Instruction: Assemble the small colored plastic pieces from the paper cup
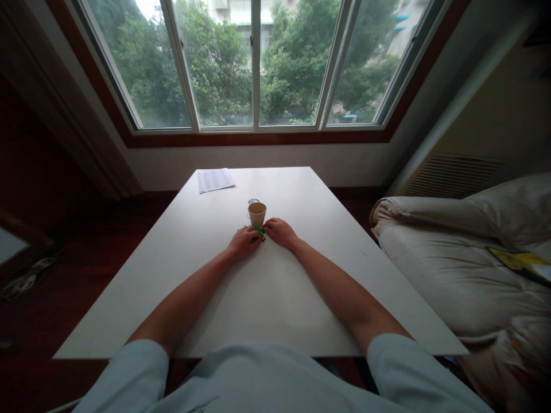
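A tan cup (257,213) stands upright near the middle of the white table. Right in front of it lie small green and dark pieces (260,229), too small to name. My left hand (244,243) rests on the table at their left, fingers curled in against them. From the right, my right hand (280,232) reaches to the same pieces with its fingertips drawn together. What either hand pinches is too small and partly hidden to tell. Behind the cup shows a thin dark loop, like a cord (253,201).
Sheets of printed paper (216,180) lie at the table's far left corner. The white table (267,310) reaches toward a wall with a wide window (253,69). A pale padded sofa (434,258) stands along the right side. Cables lie on the dark floor at left.
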`<state>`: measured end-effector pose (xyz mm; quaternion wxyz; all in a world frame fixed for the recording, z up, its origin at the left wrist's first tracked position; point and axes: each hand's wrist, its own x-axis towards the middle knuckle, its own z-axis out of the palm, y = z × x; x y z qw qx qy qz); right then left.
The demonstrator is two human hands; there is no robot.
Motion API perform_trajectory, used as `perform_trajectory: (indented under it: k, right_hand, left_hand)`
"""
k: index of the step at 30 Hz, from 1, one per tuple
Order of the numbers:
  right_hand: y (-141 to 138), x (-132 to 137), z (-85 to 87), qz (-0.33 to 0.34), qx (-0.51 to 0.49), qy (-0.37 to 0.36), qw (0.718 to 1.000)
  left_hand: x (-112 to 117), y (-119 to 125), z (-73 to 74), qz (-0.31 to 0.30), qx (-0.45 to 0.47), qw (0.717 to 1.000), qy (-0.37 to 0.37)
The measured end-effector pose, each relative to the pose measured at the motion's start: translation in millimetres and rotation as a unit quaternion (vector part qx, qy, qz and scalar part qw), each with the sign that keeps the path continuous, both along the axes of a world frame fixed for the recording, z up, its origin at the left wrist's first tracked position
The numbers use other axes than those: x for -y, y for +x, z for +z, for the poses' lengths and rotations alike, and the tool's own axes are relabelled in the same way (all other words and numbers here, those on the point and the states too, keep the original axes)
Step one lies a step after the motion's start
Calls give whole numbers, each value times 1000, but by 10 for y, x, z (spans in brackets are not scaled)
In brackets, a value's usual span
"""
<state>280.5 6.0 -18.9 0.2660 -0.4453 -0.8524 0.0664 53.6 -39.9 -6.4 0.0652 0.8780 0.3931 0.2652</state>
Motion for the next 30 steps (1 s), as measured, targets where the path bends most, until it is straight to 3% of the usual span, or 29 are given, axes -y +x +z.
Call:
perform_trajectory:
  k: [30]
  right_hand:
    - [-8,51,47,12,-20,4,1000]
  left_hand:
    - [1,0,1,5,-8,1000,1]
